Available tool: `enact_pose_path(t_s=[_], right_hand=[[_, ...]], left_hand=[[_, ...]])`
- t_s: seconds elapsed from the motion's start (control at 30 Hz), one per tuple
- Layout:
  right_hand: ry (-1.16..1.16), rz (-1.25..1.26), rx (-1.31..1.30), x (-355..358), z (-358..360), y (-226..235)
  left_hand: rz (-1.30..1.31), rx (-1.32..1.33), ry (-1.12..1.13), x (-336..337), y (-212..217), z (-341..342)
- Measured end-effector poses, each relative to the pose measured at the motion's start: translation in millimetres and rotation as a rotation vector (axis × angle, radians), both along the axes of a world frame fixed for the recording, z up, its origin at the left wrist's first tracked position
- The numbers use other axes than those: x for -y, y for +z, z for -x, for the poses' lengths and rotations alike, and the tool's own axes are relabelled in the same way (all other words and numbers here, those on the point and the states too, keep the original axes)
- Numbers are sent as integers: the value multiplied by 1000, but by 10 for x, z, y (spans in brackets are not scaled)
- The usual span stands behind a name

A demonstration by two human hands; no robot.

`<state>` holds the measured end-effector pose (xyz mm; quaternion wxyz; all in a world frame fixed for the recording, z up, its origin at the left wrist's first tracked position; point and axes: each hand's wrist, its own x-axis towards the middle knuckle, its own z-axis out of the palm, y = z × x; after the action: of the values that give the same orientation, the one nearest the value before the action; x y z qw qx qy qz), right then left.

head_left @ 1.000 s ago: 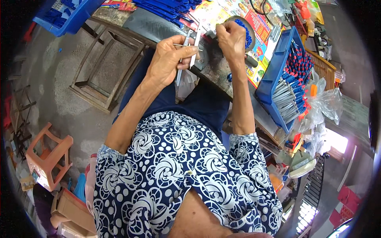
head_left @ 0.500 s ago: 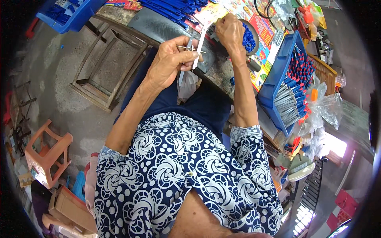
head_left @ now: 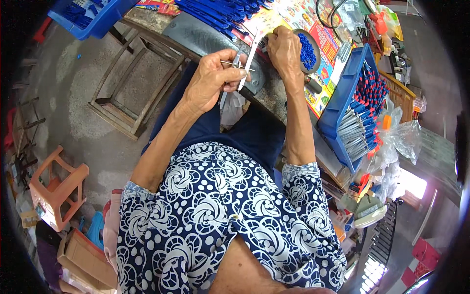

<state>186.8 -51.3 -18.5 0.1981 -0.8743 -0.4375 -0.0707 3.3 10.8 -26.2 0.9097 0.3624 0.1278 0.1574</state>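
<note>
My left hand (head_left: 208,81) is closed around a long, narrow white strip (head_left: 250,63) and a grey metal piece (head_left: 237,60), pinched between thumb and fingers. A thin metal pin sticks out crosswise on both sides of them. My right hand (head_left: 284,53) rests low over the bench, knuckles up and fingers curled; its fingertips are hidden, so what they pinch does not show. Just right of it is a round dark dish (head_left: 317,55) with many small blue pieces (head_left: 307,52) in it.
Blue strips (head_left: 210,17) lie piled at the bench's far side beside a dark metal plate (head_left: 198,36). A blue crate (head_left: 338,105) of red-and-blue-ended metal rods stands to the right. Another blue crate (head_left: 83,30) is at far left, above a wooden stool frame (head_left: 115,105).
The whole view has shifted slightly, with the bench sitting a little lower in it. Both hands keep nearly the same pose, the left one still gripping the white strip and metal piece.
</note>
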Motion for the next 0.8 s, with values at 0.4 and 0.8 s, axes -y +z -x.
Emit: enact_pose_path(t_s=[0.4, 0.8], right_hand=[[-17, -327, -766, 297, 408, 353], [-13, -610, -1165, 341, 594, 413]], left_hand=[[-6, -16, -14, 13, 41, -37], [-86, 5, -84, 69, 224, -206]])
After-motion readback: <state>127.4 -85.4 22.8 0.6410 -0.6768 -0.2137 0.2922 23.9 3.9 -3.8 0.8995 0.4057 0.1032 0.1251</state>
